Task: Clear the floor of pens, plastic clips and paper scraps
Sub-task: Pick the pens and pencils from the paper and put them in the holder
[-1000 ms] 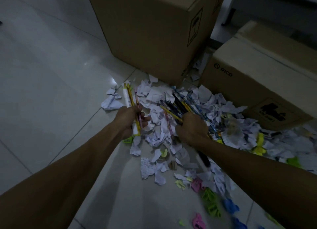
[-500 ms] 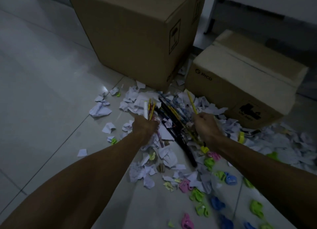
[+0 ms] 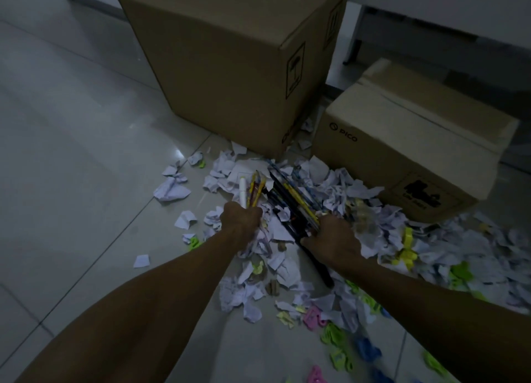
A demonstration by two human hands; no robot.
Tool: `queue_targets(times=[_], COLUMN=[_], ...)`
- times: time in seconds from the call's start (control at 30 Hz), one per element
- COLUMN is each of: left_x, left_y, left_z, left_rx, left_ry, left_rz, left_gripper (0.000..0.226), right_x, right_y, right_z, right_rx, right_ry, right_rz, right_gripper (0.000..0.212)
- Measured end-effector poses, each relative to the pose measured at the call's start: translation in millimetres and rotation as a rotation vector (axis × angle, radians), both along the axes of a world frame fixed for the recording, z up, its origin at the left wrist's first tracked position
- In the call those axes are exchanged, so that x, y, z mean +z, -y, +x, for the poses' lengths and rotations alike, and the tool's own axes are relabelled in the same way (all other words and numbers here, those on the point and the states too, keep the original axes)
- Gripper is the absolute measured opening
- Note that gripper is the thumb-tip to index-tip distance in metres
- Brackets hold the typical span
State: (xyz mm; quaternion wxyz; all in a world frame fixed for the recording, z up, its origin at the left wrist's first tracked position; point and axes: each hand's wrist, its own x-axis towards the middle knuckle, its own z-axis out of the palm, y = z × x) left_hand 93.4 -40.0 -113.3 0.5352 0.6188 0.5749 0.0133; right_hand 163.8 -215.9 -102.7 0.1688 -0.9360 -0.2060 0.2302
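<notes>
My left hand (image 3: 242, 219) grips a small bunch of pens (image 3: 250, 191), one white and several yellow, with their tips pointing away from me. My right hand (image 3: 330, 240) grips a larger bundle of dark and yellow pens (image 3: 290, 201), whose ends stick out past the wrist toward me. Both hands hover over a heap of torn white paper scraps (image 3: 339, 193) spread across the pale tiled floor. Plastic clips in pink (image 3: 313, 318), green (image 3: 334, 336), blue (image 3: 366, 349) and yellow (image 3: 406, 249) lie among the scraps at the lower right.
A tall cardboard box (image 3: 230, 66) stands just behind the heap, and a lower taped PICO box (image 3: 402, 141) sits to its right. Loose scraps (image 3: 171, 190) lie scattered to the left. Bare tiles (image 3: 71, 152) stretch away on the left side.
My right hand has come down and now grips the dark pen bundle instead of a single raised yellow pen. My left hand keeps its bunch of pens, barely moved.
</notes>
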Motion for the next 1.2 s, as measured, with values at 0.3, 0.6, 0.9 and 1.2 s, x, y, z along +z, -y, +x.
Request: queue_targets(times=[0.3, 0.6, 0.9, 1.2], left_x=[27.0, 39.4, 40.8, 42.8], left_y=[-29.9, -20.7, 2.1, -6.3], left_z=[-11.6, -10.6, -9.1, -33.2], left_rx=[0.16, 0.027, -0.048, 0.012], left_ry=[0.299, 0.441, 0.339, 0.333], left_rz=[-0.351, -0.72, -0.637, -0.415], left_gripper=[0.014, 0.011, 0.023, 0.009], right_x=[-9.1, 39.0, 31.7, -13.6], right_y=[2.9, -4.0, -6.2, -5.8], right_z=[-1.9, 3.8, 11.7, -3.7], right_rx=[-0.029, -0.595, -0.744, 0.038], right_ry=[-0.078, -0.708, -1.097, -0.059], right_rz=[0.038, 0.516, 0.657, 0.024], right_gripper=[0.04, 0.025, 0.013, 0.024])
